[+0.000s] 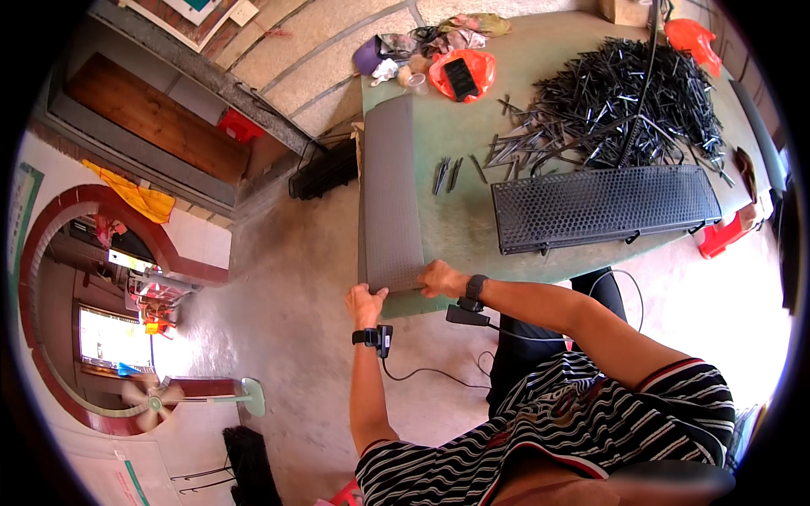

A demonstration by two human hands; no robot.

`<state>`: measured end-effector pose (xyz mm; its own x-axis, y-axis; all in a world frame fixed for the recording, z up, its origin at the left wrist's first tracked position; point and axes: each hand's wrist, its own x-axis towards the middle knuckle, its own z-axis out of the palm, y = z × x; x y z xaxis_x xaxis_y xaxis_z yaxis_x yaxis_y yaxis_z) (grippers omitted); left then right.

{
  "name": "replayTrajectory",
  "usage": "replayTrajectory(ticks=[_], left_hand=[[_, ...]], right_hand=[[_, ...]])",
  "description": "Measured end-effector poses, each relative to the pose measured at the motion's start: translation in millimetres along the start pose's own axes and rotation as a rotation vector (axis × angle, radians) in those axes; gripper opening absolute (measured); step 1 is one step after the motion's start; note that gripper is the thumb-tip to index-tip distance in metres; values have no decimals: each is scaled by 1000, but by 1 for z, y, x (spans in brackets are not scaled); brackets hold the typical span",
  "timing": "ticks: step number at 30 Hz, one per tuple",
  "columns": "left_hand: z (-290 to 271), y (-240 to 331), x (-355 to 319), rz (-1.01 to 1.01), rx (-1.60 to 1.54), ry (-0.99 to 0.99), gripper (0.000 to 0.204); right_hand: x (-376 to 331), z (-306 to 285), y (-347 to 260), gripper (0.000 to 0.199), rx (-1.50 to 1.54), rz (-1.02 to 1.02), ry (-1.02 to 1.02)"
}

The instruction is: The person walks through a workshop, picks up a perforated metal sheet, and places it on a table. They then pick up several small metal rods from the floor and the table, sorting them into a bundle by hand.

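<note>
Two hands grip the near end of a long grey perforated panel on a green surface.

The surface stands on a bare concrete floor by a brick-tiled wall; it carries a black perforated metal tray, a heap of thin black metal rods and orange plastic bags. The panel lies along the surface's left edge, its long axis running away from the person, near end overhanging. The left hand clasps its near corner, fingers curled; the right hand presses closed on the same end.
</note>
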<state>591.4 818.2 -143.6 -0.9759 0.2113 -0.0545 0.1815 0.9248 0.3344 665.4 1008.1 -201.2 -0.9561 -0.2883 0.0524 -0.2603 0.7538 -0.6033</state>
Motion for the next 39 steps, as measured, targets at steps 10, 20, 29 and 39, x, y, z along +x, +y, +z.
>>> replayTrajectory(ticks=[10, 20, 29, 39], left_hand=[[-2, 24, -13, 29, -795, -477, 36], [2, 60, 38, 47, -1681, -913, 52], [49, 130, 97, 103, -1964, -743, 25], [37, 156, 69, -222, -1893, -836, 24]], right_hand=[[-39, -60, -3, 18, 1021, 547, 220], [-168, -178, -40, 40, 1483, 623, 262], [-247, -220, -39, 20, 1414, 580, 159], [-311, -259, -29, 20, 1157, 595, 89]])
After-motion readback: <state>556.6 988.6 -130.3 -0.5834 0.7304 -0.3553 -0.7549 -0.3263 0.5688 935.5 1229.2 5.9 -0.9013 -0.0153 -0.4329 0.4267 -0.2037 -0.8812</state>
